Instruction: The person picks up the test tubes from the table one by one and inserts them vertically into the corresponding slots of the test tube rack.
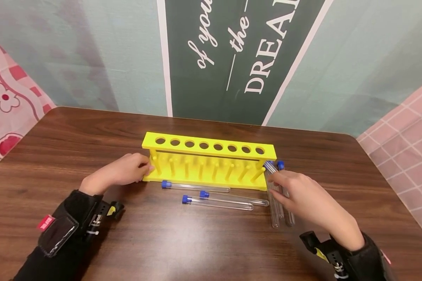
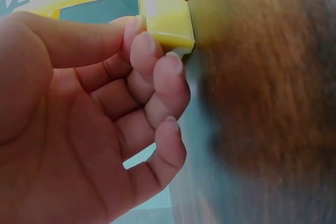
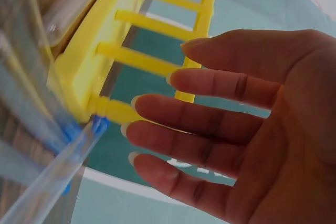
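Eight holes run along the yellow rack (image 1: 209, 150), which stands upright in the middle of the surface (image 1: 144, 234), and not one holds a tube. Its row of pegs (image 1: 201, 170) is bare too.

Three blue-capped tubes (image 1: 219, 203) lie in front of the rack, toward 6 o'clock, caps at 9 and rounded ends near 3. At least three more tubes (image 1: 273, 210) lie at the rack's 4 o'clock, rounded ends toward 6; the right hand covers part of them, so their exact count cannot be told.

The left hand (image 1: 126, 169), at the rack's 9 o'clock, has its fingers curled and seems to pinch the lower end. The right hand (image 1: 304, 195) reaches over the side bunch with fingers extended, holding nothing; whether it touches a tube is unclear.

Judged from this, the rack is set up and steadied, while standing any tube in it remains wholly undone.
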